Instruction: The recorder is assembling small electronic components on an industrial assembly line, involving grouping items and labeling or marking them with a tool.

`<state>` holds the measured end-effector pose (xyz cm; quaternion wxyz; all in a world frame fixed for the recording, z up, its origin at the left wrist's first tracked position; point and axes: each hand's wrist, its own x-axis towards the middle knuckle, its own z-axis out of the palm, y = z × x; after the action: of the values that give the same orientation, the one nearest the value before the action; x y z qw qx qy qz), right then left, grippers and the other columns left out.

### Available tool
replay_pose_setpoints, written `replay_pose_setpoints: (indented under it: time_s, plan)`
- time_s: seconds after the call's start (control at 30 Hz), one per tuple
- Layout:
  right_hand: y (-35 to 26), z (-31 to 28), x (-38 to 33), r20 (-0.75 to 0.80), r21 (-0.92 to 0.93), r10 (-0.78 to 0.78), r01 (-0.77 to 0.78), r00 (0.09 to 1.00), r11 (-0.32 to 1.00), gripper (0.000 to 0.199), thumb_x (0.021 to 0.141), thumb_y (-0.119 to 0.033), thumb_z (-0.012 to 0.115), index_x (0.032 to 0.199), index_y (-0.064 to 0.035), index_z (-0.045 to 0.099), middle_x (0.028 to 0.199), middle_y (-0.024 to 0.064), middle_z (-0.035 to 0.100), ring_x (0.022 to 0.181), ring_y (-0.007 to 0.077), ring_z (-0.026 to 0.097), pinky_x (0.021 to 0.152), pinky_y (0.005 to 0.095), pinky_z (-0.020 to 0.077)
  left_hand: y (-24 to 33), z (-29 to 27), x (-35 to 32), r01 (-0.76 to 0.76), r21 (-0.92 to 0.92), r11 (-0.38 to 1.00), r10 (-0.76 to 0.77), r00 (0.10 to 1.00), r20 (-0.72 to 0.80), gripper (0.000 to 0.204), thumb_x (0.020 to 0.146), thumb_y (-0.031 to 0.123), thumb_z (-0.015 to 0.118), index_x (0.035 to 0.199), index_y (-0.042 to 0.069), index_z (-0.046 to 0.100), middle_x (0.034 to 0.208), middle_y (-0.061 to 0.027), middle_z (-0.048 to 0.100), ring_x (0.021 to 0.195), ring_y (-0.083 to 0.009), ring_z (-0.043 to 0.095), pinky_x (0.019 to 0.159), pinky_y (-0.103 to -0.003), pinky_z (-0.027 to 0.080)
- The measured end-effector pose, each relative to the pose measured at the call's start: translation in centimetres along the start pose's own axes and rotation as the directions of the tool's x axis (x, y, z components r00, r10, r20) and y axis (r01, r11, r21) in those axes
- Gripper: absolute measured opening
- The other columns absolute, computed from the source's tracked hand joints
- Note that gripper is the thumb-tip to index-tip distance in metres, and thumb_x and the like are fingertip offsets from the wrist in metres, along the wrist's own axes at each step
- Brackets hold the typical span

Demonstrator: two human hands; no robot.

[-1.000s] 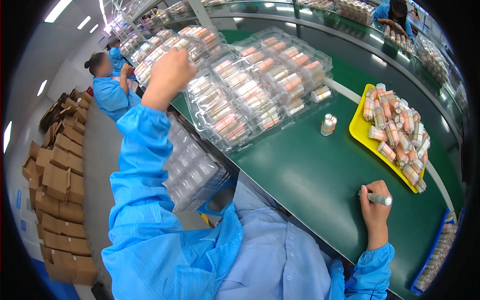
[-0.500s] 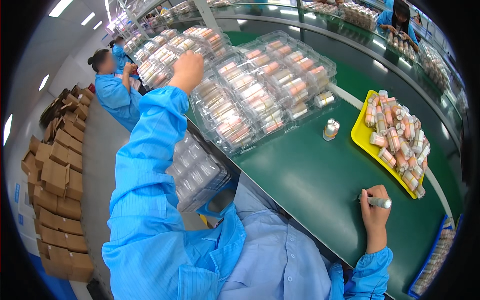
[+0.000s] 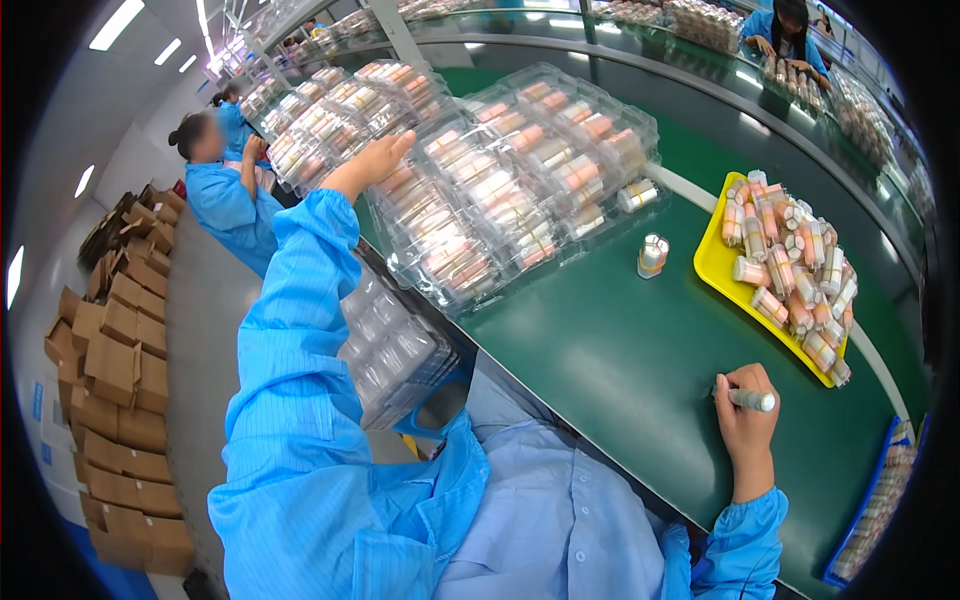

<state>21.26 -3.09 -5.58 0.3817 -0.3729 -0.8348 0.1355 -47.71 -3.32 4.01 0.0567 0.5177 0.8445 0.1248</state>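
My left hand (image 3: 375, 165) is stretched out over the near edge of the clear plastic trays (image 3: 437, 292), fingers extended and holding nothing. Pink and white banded bundles (image 3: 505, 188) of small tubes fill the tray compartments beneath and beside it. On the green table, my right hand (image 3: 748, 425) is closed round a thick pale marker pen (image 3: 752, 400), its dark tip pointing left. One whitish bundle (image 3: 653, 256) stands upright by itself between the trays and a yellow tray (image 3: 712, 262). Many more bundles (image 3: 792, 270) lie heaped in that yellow tray.
A blue tray (image 3: 842, 565) with bundles sits at the lower right. Empty clear trays (image 3: 395, 350) are stacked beside the table's near edge. Co-workers in blue (image 3: 225, 190) stand at the left, and another person (image 3: 785, 45) works across the line. Cardboard boxes (image 3: 130, 390) line the left wall.
My left hand has moved slightly down and left, and its curled fingers have straightened out. My right hand keeps the marker pen in about the same place. The view has shifted a little.
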Motion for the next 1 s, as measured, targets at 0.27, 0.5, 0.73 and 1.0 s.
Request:
replay_pose_setpoints:
  time_s: [0.27,0.5,0.73,1.0]
  plan:
    - [0.4,-0.1,-0.1,-0.024,-0.047,-0.039,0.038,0.999,0.998,0.019,0.080,-0.006,0.080,0.077,-0.0051,0.061,0.074,0.0102,0.060,0.062,0.0285,0.060,0.055,0.0380,0.0483,13.9,0.2,-6.6,-0.169,0.272,0.947,0.289,0.818,-0.498,0.064,0.105,0.054,0.044,0.141,0.002,0.054,0.146,-0.0204,0.055,0.143,-0.0375,0.044,0.115,-0.059,0.032]
    - [0.5,-0.3,-0.5,-0.015,-0.040,-0.007,0.007,1.000,0.999,0.019,0.081,-0.006,0.080,0.077,-0.0053,0.061,0.074,0.0094,0.060,0.061,0.0277,0.061,0.055,0.0375,0.0486,31.6,13.0,-18.8,-0.569,-0.353,0.743,0.510,0.822,-0.251,0.050,0.093,0.017,0.070,0.136,0.001,0.050,0.129,-0.0215,0.060,0.118,-0.0368,0.062,0.100,-0.044,0.050]
    - [0.0,-0.3,-0.3,0.012,-0.025,0.023,-0.023,1.000,0.999,0.017,0.082,-0.004,0.078,0.078,-0.0034,0.061,0.075,0.0102,0.059,0.061,0.0269,0.060,0.055,0.0357,0.0469,33.6,19.7,-16.5,-0.448,-0.600,0.662,0.363,0.893,-0.265,0.057,0.093,0.011,0.067,0.142,-0.002,0.040,0.127,-0.0262,0.057,0.122,-0.0451,0.055,0.103,-0.046,0.046]
    - [0.0,-0.3,-0.5,0.023,0.002,0.026,-0.026,0.999,1.000,0.016,0.083,-0.002,0.077,0.080,-0.0023,0.061,0.076,0.0105,0.059,0.061,0.0261,0.059,0.056,0.0347,0.0466,25.4,6.8,-18.0,-0.533,0.126,0.837,0.452,0.542,-0.709,0.049,0.095,-0.002,0.058,0.143,0.001,0.049,0.119,-0.0184,0.064,0.112,-0.0396,0.059,0.100,-0.047,0.046]
